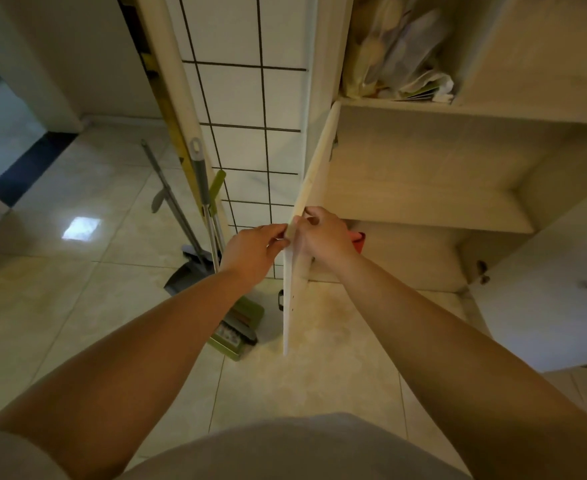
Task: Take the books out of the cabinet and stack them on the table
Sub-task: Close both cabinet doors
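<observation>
glossy tiled floor [77, 306], white tiled wall [243, 98]. cabinet [423, 174] seen open, left door [305, 209] swung out edge-on. door edge pinched by left hand [254, 252] and gripped by right hand [323, 233]. red item [359, 239], possibly book, glimpsed on lower shelf behind right hand. bagged papers [399, 50] stored above. broom and dustpan [198, 237] propped left.

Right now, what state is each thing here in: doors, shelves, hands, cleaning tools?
Pale wooden left cabinet door: open, edge gripped by both hands.
White right cabinet door: open.
Left hand: pinching the door edge.
Right hand: gripping the door edge.
Upper shelf's plastic bags and papers: stuffed in, untouched.
Middle shelf: bare.
Green dustpan and broom: standing by the tiled wall.
</observation>
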